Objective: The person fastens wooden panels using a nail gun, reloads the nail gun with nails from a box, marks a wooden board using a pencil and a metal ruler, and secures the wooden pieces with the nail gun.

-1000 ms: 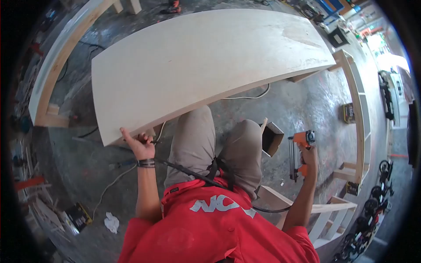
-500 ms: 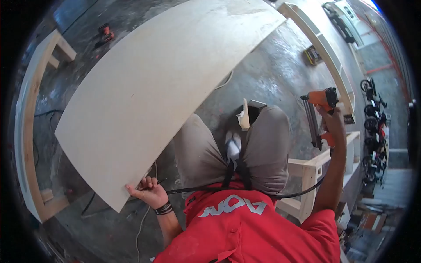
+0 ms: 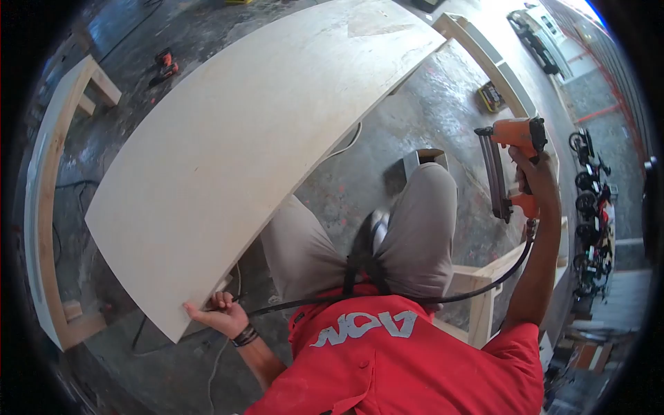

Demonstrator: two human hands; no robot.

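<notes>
A large pale plywood sheet [image 3: 228,145] stretches from the lower left to the top of the view. My left hand [image 3: 223,319] is at its near edge, close to the lower corner. The thumb lies against the sheet and the other fingers curl beside the edge, partly hidden. On the right, my right hand [image 3: 536,173] is wrapped round the handle of an orange pneumatic nail gun [image 3: 515,137], raised off to the side with its magazine hanging down. A black air hose [image 3: 477,297] runs from the gun's base across my waist.
A wooden frame [image 3: 48,207] stands at far left, and another [image 3: 487,62] reaches along the right. Past my knees sits an open box [image 3: 422,158]. An orange cordless drill [image 3: 164,66] and a yellow-black box [image 3: 491,97] rest on the floor. Motorcycles [image 3: 586,200] are parked at far right.
The nail gun has risen slightly and shifted right in my right hand. My left hand and the sheet's near corner sit lower and further left. A wood piece between my knees is out of sight.
</notes>
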